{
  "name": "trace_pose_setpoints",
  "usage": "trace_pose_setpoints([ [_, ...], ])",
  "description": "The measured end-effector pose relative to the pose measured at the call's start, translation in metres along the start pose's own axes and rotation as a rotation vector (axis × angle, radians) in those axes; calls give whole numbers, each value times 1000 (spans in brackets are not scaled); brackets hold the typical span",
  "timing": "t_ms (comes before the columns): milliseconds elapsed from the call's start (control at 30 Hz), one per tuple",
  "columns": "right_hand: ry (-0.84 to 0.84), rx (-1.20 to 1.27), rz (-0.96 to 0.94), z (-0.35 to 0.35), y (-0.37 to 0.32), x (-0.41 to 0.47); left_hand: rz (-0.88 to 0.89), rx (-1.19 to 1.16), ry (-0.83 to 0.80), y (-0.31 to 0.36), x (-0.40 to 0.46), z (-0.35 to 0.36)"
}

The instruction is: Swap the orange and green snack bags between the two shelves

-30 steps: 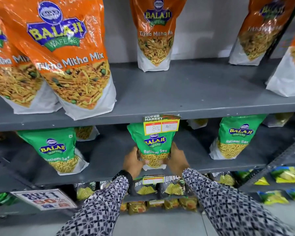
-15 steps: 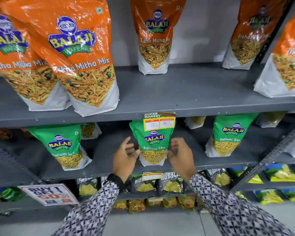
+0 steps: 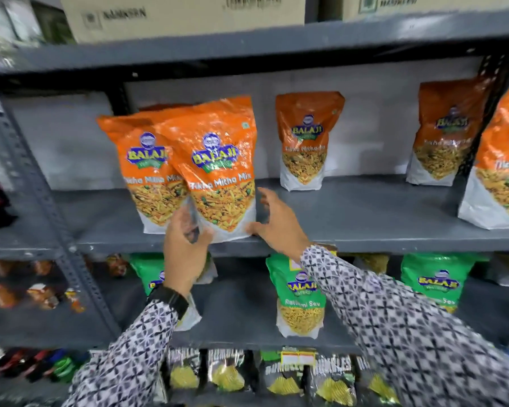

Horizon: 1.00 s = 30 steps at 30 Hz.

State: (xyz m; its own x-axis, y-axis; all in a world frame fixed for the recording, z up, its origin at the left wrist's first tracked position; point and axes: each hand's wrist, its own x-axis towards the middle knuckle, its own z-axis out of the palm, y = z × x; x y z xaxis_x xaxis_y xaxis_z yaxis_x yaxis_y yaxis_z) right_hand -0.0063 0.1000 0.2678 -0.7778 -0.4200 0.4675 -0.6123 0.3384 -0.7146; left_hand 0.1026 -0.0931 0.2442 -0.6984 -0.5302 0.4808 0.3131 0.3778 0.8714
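Orange snack bag [image 3: 218, 168], labelled Tikha Mitha Mix, stands at the front edge of the upper shelf [image 3: 365, 212], leaning a little and overlapping a second orange bag [image 3: 141, 171] just behind and to its left. The left hand [image 3: 184, 245] is at the front bag's lower left corner: its fingers [image 3: 180, 221] are curled against the plastic there, thumb near the bottom edge, though motion blur hides whether they actually pinch the bag or only press on it. The right hand [image 3: 279, 221] is at the bag's lower right, fingers spread wide and loose; the thumb touches or nearly touches the bottom right corner, and the other fingertips sit just beside the bag's right edge without closing on it.

Farther right on the same shelf stand three more orange bags, well apart from one another: one near the back wall [image 3: 306, 142], another [image 3: 444, 133], and a large one at the frame's right edge [image 3: 503, 171].

On the lower shelf [image 3: 241, 318] stand the green snack bags, labelled Ratlami Sev: one [image 3: 294, 298] partly behind the right sleeve [image 3: 394, 327], one [image 3: 150, 274] behind the left wrist with its black watch [image 3: 171, 298], and one [image 3: 437, 280] to the right.

Cardboard boxes [image 3: 174, 16] sit on the top shelf above.
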Motion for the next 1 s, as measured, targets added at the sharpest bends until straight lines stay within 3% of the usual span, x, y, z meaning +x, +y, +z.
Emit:
trace_pose_setpoints([
  [133,-98,41,64,13,1,28,-28,15,-253,0,17,1],
  [400,-31,128,116,-11,17,21,-26,172,-231,11,25,28],
  [1000,165,94,211,-127,67,-32,-6,158,-364,38,0,160],
])
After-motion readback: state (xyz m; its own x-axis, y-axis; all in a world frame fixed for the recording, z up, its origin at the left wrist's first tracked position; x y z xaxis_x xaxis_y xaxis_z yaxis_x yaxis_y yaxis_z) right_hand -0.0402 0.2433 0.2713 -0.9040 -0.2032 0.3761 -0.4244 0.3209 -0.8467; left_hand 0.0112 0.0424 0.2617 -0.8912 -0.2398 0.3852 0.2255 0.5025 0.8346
